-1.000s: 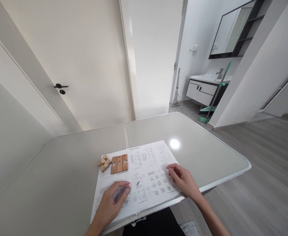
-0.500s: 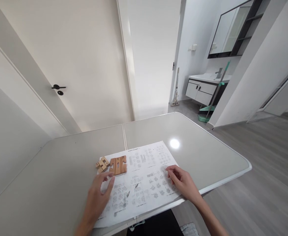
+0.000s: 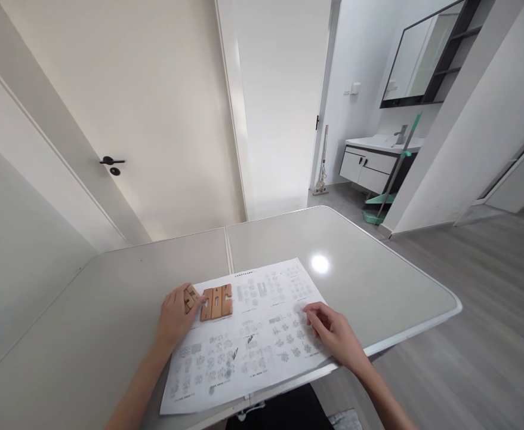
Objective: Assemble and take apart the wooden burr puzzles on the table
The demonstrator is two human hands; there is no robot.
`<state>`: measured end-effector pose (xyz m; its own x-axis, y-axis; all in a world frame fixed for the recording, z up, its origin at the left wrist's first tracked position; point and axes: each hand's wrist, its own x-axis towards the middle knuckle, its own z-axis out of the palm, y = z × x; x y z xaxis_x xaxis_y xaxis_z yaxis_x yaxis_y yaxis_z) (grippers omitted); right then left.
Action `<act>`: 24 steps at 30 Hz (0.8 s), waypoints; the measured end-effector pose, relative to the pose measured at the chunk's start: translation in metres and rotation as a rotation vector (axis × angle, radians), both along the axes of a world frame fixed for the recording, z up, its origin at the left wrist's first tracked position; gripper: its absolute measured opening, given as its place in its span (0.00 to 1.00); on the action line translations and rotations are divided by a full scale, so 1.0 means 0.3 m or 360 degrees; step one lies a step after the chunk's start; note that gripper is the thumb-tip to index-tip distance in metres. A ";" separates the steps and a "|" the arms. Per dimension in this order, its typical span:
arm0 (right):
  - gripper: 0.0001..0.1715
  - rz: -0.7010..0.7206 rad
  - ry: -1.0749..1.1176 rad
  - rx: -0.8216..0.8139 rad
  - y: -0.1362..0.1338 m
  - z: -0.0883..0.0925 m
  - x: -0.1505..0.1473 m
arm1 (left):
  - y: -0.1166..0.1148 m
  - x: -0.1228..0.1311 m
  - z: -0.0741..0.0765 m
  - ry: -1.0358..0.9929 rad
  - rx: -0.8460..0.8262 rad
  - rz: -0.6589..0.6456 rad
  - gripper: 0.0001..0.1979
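A printed instruction sheet point(image 3: 253, 334) lies on the grey table point(image 3: 110, 310). At its far left corner sit flat notched wooden puzzle pieces point(image 3: 217, 300) side by side, with a small pale interlocked wooden cluster point(image 3: 191, 297) to their left. My left hand point(image 3: 176, 316) has its fingers curled around that pale cluster, touching it on the table. My right hand point(image 3: 333, 333) rests on the sheet's right edge with fingers bent, pressing the paper; nothing shows in it.
The table's rounded right edge point(image 3: 423, 331) borders a wood floor. A door with a black handle point(image 3: 112, 161) stands behind the table. Beyond an open doorway are a sink cabinet point(image 3: 369, 164) and a green broom with dustpan point(image 3: 385, 200).
My left hand has moved forward from the sheet's near left part up to the pale wooden cluster and closed around it. My right hand has stayed on the sheet.
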<state>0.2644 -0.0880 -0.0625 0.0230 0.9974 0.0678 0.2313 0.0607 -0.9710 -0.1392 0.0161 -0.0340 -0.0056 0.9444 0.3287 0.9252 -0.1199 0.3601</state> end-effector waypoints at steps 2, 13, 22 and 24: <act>0.27 0.0003 0.0001 -0.0007 -0.001 0.004 0.001 | -0.001 -0.014 0.006 -0.0020 -0.0032 -0.0031 0.31; 0.29 -0.0002 -0.0025 -0.0018 0.004 -0.008 0.005 | -0.049 -0.137 0.017 -0.0238 -0.0209 -0.0280 0.32; 0.23 0.0009 0.0013 0.0002 0.005 -0.020 0.004 | -0.054 -0.082 0.034 -0.0483 -0.0277 -0.0372 0.35; 0.23 0.0003 0.0009 0.0004 0.006 -0.024 0.004 | -0.052 -0.073 0.025 -0.0585 -0.0269 -0.0289 0.34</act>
